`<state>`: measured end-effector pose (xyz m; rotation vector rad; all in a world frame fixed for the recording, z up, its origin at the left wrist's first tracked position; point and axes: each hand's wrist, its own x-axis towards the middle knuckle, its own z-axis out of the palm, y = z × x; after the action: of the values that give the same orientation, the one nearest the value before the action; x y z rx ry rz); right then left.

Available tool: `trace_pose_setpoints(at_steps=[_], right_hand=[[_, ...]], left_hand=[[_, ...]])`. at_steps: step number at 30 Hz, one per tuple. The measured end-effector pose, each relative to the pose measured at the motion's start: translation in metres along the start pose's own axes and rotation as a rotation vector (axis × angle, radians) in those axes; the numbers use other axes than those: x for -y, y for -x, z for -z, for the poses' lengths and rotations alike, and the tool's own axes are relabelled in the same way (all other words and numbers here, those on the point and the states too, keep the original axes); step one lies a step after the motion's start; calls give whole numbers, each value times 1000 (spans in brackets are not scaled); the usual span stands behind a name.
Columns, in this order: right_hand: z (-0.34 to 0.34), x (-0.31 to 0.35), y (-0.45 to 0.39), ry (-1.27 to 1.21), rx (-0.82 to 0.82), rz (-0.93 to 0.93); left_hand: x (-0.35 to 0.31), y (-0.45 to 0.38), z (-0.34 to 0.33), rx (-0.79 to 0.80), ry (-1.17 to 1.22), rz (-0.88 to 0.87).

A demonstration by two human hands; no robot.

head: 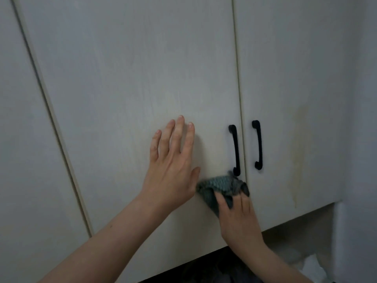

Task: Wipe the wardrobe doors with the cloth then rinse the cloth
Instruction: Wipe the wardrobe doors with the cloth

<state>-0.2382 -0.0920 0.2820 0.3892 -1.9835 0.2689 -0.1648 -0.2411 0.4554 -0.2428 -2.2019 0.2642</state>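
Your left hand (173,160) lies flat on the pale wood-grain wardrobe door (126,82), fingers straight and slightly spread, holding nothing; by the look of it, it is there to brace the door so it does not give as you rub.

Your right hand (238,217) presses the bunched grey-green knitted cloth (220,186) against the same door, low on its right side, just under the foot of the black curved bar handle (235,150). Your fingers lie over the near part of the cloth and seem to curl into it, though you cannot tell how tightly. The wad's long axis runs roughly left to right, tilted a little, and its far edge meets the handle's lower end.

The matching black handle (258,145) sits on the right-hand door (289,99), which carries a yellowish vertical stain (297,156) well to the right of the cloth. Judging by that, wiping is under way and rinsing is not yet due.
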Motion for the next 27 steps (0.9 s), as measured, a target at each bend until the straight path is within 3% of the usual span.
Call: trace_pose_setpoints(at_steps=[6,14,16,20,23,25,27], right_hand=[[-34,-69,49,40,374,-203],[-2,-164,-78,-204,-95,-505],[8,-168,-108,-223,-146,-435],[20,-161,-118,-126,-12,-22],[24,-175,-123,-18,61,186],[29,-192,-138,48,110,220],[34,-214,-164,4,60,44]], left_hand=[[-35,-14,-14,21,34,-73],[-72,-50,-26,-29,66,-124],[-83,-61,-28,-55,68,-135],[-102,-76,-34,-89,80,-157],[-110,-87,-39,-92,76,-154],[-114,-94,-42,-98,75,-137],[-118,-102,-45,-103,67,-121]])
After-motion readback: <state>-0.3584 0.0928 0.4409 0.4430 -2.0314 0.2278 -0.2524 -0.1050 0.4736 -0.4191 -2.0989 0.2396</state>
